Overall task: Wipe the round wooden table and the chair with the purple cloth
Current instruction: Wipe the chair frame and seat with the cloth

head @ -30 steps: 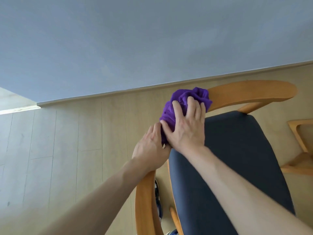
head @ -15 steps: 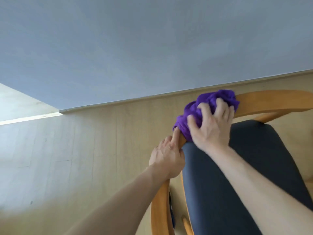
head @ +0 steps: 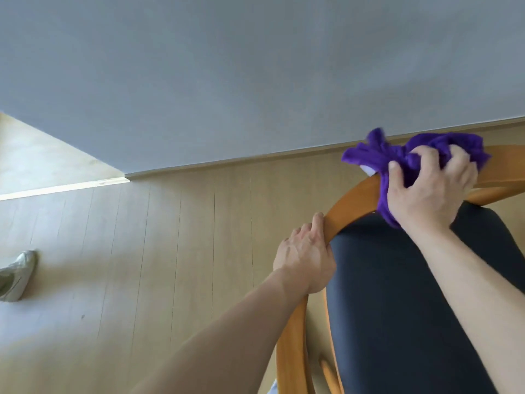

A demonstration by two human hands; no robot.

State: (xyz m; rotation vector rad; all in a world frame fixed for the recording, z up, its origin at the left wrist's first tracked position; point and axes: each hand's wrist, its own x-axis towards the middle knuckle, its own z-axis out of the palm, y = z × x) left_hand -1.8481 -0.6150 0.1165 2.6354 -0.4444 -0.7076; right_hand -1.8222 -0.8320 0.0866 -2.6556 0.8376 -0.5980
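A: Where is the cloth sitting in your grip?

B: You are bunching the purple cloth [head: 409,162] under your right hand [head: 429,189], with your fingers curling into its folds and clamping it down onto the curved wooden rail [head: 352,200] of the chair [head: 397,308]. Most of the fabric is bulging out past your fingertips, toward the wall [head: 255,66], and a loose tail is sticking out to the left of your thumb. A narrower strip is hanging down beneath your palm and touching the edge of the dark seat cushion [head: 412,322].

A: And the other hand?

B: Your left hand [head: 305,260] is gripping the same rail lower along its bend, fingers wrapping over the outer edge and thumb lying against the inner side, just beside the cushion. It is holding only wood; the cloth is lying further along the rail, apart from it, with a bare stretch of wood between the two hands.

A: Anything else nearby?

B: The chair is standing on a pale plank floor [head: 142,251], and a silver shoe [head: 17,275] is showing at the far left edge, well apart from the chair.
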